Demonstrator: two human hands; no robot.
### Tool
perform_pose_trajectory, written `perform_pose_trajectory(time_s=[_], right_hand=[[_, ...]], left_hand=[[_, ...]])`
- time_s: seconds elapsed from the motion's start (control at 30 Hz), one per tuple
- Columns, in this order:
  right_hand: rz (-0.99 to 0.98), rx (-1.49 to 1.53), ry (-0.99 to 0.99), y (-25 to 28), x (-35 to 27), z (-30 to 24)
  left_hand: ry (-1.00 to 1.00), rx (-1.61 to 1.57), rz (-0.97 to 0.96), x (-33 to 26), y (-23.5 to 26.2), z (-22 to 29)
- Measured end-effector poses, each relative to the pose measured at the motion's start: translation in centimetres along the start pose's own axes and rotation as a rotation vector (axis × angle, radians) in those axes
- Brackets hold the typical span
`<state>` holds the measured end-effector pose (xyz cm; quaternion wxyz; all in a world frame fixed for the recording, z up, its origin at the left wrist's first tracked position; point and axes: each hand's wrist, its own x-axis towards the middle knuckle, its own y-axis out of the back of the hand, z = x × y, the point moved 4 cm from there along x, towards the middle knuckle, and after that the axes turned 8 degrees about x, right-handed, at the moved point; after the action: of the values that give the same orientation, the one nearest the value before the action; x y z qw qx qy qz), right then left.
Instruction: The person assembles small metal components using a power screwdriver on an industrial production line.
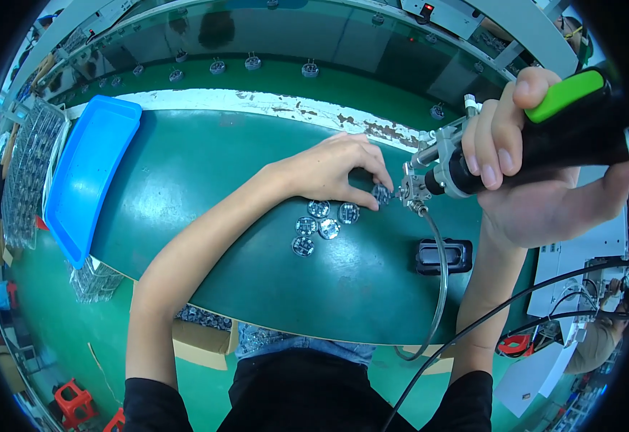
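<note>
Landmark = green bench top [206, 180]; all posns rel. to it.

Far L edge of bench: blue plastic tray [87, 176], long axis running front-to-back, overhanging the bench's L rim. Beyond that, off the bench: wire rack [30, 162] w/ small parts.

Bench centre: L hand [336, 169] reaching in from front-L, palm down. Fingers curled together, thumb + fingertips pinched on one small round disc part [381, 193], pressed flat on the bench surface.

Just in front of L hand, on bench: loose cluster of round disc parts [319, 225], abt 5, silver/dark faces up, some touching each other.

R of the held disc: R hand [537, 169] above bench's R portion, fingers wrapped tight round black handheld power tool w/ green trigger [545, 133]. Tool's metal tip [409, 191] is just beside the held disc; contact: can't tell.

Clear hose [440, 288] drops from tool head, loops to the bench front edge. Black rectangular fixture [444, 255] on bench, front-R, below R hand.
</note>
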<state>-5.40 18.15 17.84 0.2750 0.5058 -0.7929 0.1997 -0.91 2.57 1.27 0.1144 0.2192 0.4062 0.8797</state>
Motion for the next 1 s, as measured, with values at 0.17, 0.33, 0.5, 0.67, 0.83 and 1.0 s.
perform_pose_trajectory(time_s=[0.17,0.33,0.5,0.67,0.83,1.0], right_hand=[[0.138,0.069,-0.049,-0.4,-0.2,1.6],[0.116,-0.043,-0.091,0.5,-0.1,2.4],[0.074,-0.096,-0.109,0.6,-0.1,2.9],[0.082,-0.086,-0.124,0.7,-0.2,3.5],[0.087,-0.076,-0.138,0.6,-0.1,3.9],[0.092,-0.071,-0.146,0.5,0.1,4.1]], left_hand=[[-0.031,0.021,-0.059,-0.1,-0.4,0.7],[-0.002,0.054,-0.107,-0.2,-0.5,0.3],[-0.048,0.034,-0.053,-0.2,-0.6,0.2],[-0.061,0.036,-0.026,-0.3,-0.9,0.0],[-0.068,0.039,-0.014,-0.3,-1.0,-0.2],[-0.086,0.050,0.010,-0.3,-0.9,-0.2]])
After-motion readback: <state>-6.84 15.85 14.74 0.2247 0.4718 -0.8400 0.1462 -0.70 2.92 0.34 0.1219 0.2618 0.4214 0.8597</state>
